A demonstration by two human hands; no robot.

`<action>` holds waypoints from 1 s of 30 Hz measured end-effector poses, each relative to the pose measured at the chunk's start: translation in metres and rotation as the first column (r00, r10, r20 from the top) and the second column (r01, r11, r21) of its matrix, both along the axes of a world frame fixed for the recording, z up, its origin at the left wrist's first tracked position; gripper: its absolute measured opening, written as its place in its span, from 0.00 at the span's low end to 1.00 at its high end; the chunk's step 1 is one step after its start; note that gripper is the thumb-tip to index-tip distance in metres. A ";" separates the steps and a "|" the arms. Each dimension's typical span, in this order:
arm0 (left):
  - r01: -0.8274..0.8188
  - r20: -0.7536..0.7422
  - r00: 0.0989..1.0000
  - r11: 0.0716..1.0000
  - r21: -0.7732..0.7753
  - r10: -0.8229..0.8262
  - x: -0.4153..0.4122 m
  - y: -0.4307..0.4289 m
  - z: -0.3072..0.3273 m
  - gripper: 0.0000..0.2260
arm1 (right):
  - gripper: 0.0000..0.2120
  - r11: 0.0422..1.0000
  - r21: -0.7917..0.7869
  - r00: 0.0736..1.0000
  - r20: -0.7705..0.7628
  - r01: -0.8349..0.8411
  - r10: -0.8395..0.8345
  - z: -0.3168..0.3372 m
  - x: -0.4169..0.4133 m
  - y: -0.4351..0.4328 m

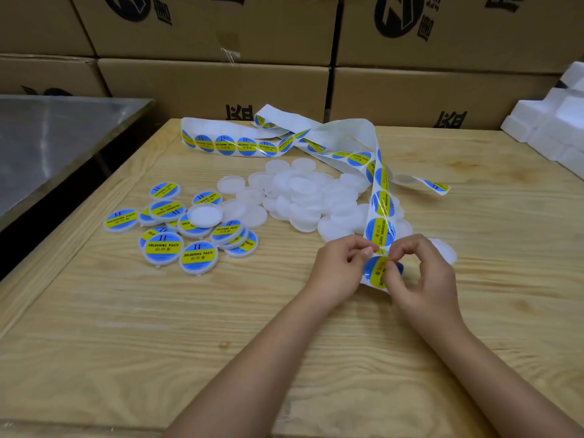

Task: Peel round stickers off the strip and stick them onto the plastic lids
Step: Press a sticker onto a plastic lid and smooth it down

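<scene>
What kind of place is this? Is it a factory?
Probably a small packing workshop or storeroom. Stacked cardboard boxes line the back, a wooden table holds heaps of plain plastic lids, and a long sticker strip reads "soldering paste".

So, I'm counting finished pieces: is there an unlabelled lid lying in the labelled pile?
Yes, one plain white lid rests on top of the stickered lids on the wooden table's left.

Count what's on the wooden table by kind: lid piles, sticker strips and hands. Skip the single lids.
Labelled lid pile: 1
Plain white lid pile: 1
Sticker strip: 1, seemingly one tangled length
Hands: 2, left hand and right hand, both pinching the strip
Total: 5
</scene>
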State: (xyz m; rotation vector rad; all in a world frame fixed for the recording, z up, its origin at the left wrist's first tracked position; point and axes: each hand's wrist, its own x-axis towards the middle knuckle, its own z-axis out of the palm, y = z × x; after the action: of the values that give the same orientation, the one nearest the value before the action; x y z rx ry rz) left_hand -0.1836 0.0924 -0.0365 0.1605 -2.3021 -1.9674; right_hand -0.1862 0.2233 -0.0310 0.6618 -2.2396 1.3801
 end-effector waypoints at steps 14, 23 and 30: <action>0.021 -0.064 0.997 0.962 -0.274 -0.040 0.012 -0.027 0.001 0.11 | 0.13 0.902 -0.429 0.924 0.324 -0.050 0.205 0.039 -0.040 -0.036; -0.155 -0.150 0.974 0.983 0.098 0.168 0.008 -0.042 0.003 0.05 | 0.20 0.899 -0.389 0.889 0.312 -0.203 0.336 0.026 -0.035 -0.048; -0.158 -0.141 0.972 0.965 0.209 0.189 0.003 -0.047 0.003 0.04 | 0.20 0.869 -0.452 0.877 0.310 -0.204 0.367 0.023 -0.037 -0.046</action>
State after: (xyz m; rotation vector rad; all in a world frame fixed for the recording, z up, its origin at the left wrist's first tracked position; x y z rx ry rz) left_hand -0.1809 0.0456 -0.0334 0.2053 -1.9245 -2.0336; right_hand -0.2231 0.1769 -0.0084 0.6390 -2.0709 2.2272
